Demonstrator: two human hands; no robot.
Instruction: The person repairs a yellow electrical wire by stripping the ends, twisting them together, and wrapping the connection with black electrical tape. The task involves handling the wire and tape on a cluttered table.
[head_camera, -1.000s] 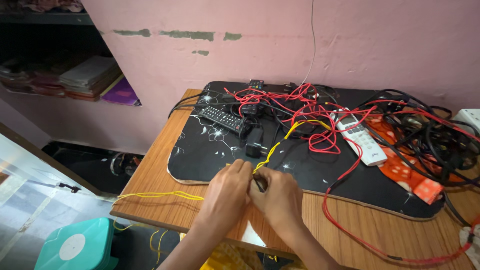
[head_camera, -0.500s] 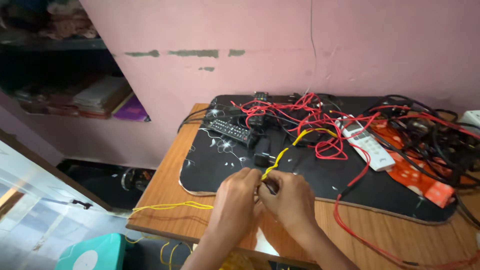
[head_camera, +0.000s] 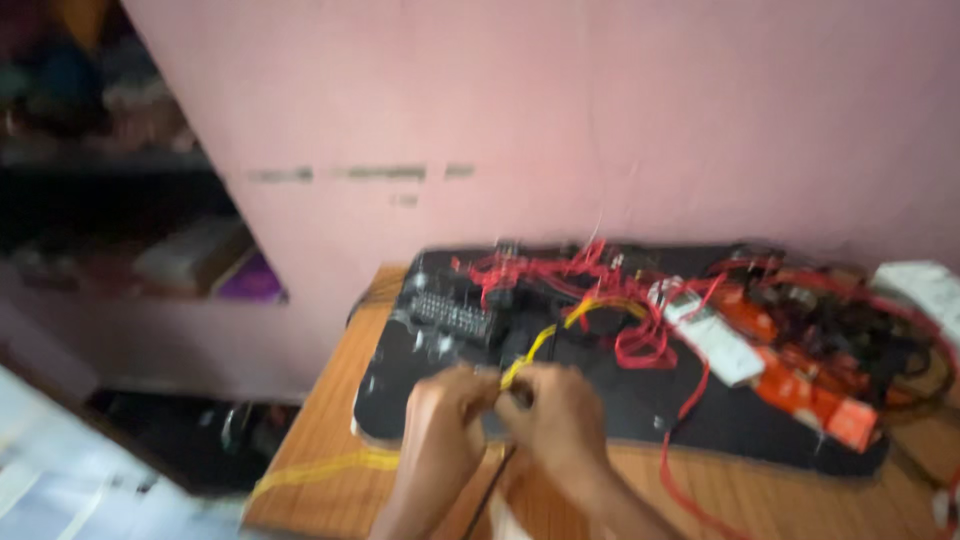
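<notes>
The view is blurred by motion, so fine detail is lost. Both hands are seen low in the picture, brought together over the near edge of a black mat that is laid on a wooden tabletop. The left hand is curled, its fingers closed on a yellow wire. The right hand is pressed close beside it, fingers bent inward at the same spot; whether the wire or some small dark part is pinched there cannot be told.

The yellow wire is seen rising from between the hands and arching back toward a tangle of red wires spread over the far half of the mat. A second length of yellow wire is draped along the tabletop's near left edge.

A black remote control is laid at the mat's left end, a white remote right of the tangle, and an orange box beside that. A pink wall is seen behind.
</notes>
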